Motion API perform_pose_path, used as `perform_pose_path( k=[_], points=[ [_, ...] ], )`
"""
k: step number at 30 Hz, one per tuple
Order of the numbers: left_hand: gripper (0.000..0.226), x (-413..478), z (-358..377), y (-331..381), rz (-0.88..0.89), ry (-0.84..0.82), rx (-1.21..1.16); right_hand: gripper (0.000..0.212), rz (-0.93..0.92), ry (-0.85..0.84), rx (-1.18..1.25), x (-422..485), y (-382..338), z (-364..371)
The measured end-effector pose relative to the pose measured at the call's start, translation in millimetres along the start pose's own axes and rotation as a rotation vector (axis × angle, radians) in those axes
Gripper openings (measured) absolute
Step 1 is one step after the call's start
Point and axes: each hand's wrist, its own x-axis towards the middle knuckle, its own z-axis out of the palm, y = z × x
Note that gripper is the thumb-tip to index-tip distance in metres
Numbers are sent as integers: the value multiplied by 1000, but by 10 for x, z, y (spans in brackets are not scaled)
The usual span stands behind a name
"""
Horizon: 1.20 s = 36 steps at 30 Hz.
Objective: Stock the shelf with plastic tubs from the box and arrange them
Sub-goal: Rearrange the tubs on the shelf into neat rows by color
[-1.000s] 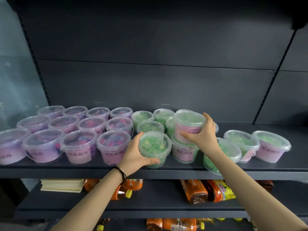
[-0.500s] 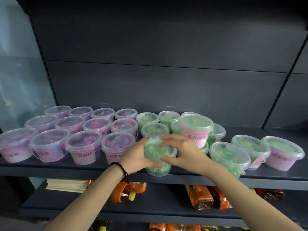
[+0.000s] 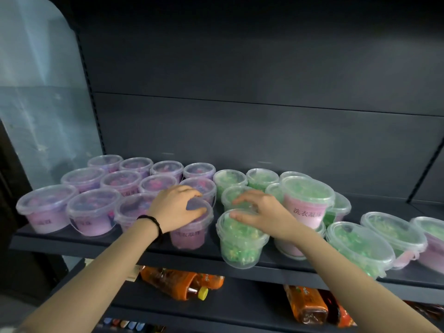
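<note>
Bare forearms (image 3: 108, 263); black band (image 3: 153, 223) on left wrist

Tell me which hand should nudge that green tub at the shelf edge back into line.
Right, probably. The right hand lies over the lid of the green tub, while the left hand holds the purple tub beside it.

A shop: dark metal shelving (image 3: 72, 246), rows of tubs (image 3: 45, 207), bottled drinks (image 3: 173, 282) below.

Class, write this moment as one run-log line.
left hand: cups purple tub | right hand: fingers rest on green tub lid | both tubs: shelf front row
</note>
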Motion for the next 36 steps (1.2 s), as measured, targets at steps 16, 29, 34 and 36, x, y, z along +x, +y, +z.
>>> perform_pose_path(
  k=[16,29,34,36],
  points=[
    [89,869,294,-565,-57,-331,-80,69,510,-50,-332,1651,493,441],
    [84,1095,401,-709,-1,-385,16,73,614,-406,-370,2086,536,227],
    [79,1187,354,-762,47,-421,-23,74,647,-443,-358,2072,580,114],
    [75,1246,331,-775,68,-453,-51,74,650,-468,-343,2102,591,95]
  ],
)
